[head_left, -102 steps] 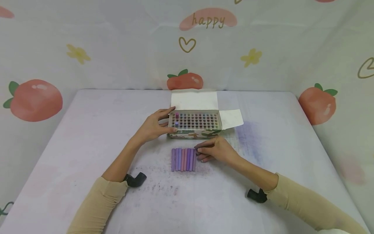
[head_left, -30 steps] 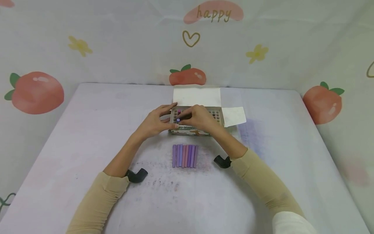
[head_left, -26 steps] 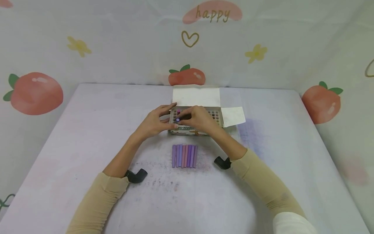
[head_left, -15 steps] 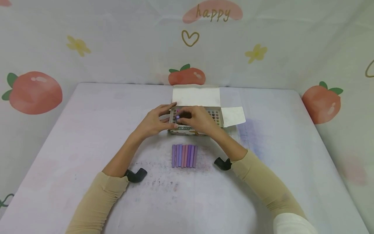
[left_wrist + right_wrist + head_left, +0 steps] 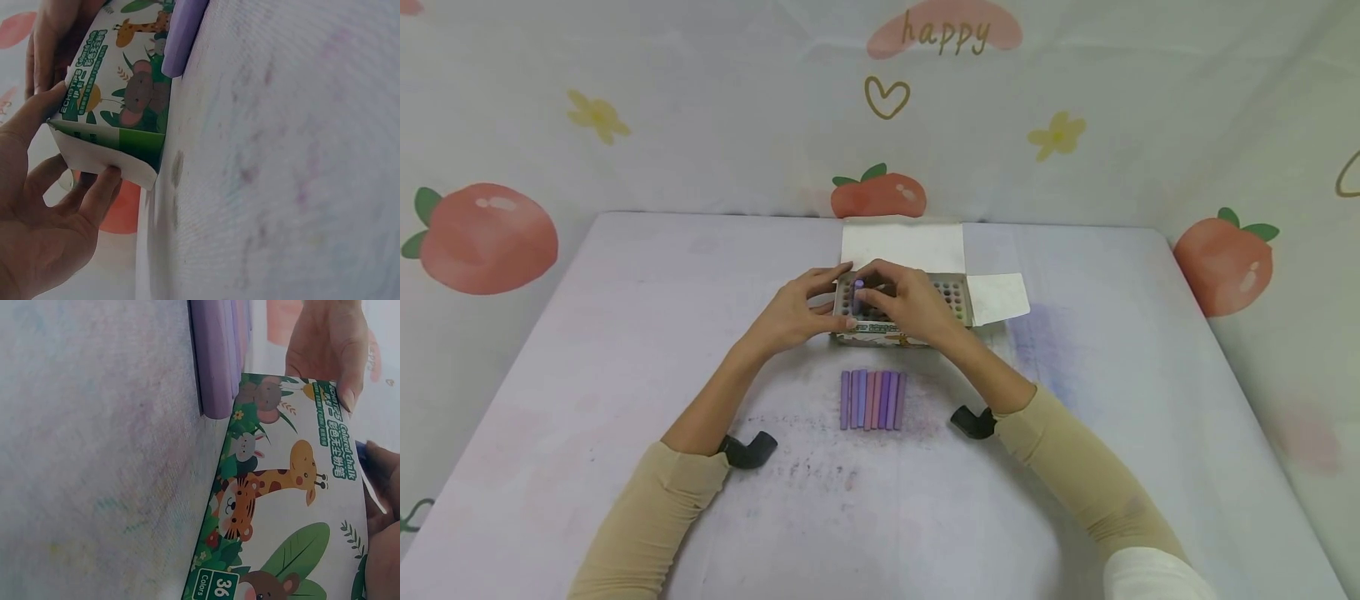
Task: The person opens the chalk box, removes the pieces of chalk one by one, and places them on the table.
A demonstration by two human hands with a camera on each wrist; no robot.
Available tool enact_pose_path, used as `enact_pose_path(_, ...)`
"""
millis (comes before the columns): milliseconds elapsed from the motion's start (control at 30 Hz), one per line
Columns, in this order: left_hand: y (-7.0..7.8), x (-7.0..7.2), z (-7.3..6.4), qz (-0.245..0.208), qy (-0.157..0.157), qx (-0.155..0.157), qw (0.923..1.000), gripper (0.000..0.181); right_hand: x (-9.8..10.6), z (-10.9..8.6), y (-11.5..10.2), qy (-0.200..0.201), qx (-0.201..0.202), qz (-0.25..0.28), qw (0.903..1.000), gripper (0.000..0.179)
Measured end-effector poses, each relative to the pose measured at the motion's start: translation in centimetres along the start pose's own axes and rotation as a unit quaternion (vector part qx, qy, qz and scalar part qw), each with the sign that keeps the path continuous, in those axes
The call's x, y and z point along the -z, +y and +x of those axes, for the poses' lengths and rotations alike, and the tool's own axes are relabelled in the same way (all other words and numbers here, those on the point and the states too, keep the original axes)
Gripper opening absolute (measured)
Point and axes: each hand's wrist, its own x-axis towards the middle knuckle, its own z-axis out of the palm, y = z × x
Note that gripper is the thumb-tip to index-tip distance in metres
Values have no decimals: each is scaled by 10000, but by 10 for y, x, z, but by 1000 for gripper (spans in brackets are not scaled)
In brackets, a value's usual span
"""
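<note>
An open box of coloured chalk (image 5: 880,333) stands at the table's middle, chalk ends showing in its holed tray. My left hand (image 5: 790,312) holds its left end, thumb at the front edge and index finger by the back corner; the left wrist view shows fingers against the white side flap (image 5: 103,156). Over the box, my right hand (image 5: 921,304) pinches an upright purple chalk stick (image 5: 858,298), raised partly above the tray. The right hand hides much of the tray, including the pink chalk. In front of the box lies a row of purple, blue and pink chalk sticks (image 5: 872,400).
The white lid (image 5: 902,242) is folded back behind the box, and a side flap (image 5: 997,298) sticks out right. Chalk dust (image 5: 1045,350) marks the white tablecloth (image 5: 880,517). Black camera mounts (image 5: 751,451) sit at both wrists.
My right hand has moved from the chalk row to the box, and the purple chalk there has risen in its grasp. The left hand still holds the box's left end.
</note>
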Motion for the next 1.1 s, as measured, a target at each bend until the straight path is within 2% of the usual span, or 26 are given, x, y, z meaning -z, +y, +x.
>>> enact_pose_path(133, 0, -1, 0, -11, -2, -33, 10000, 83, -1, -1, 1, 295, 64, 561, 9980, 22)
enact_pose_path(300, 0, -1, 0, -80, 9, -51, 10000, 83, 1, -1, 2, 690, 297, 1294, 9887, 23)
enact_pose_path(633, 0, -3, 1, -189, -15, -58, 9998, 84, 12, -9, 1, 1001, 466, 1798, 9775, 23)
enact_pose_path(833, 1, -2, 1, -150, 12, 9, 9999, 86, 21, -18, -3, 972, 71, 1727, 9802, 26)
enact_pose_path(1100, 0, -1, -1, -84, 14, 58, 9999, 86, 27, -35, -6, 832, -463, 1870, 9777, 28)
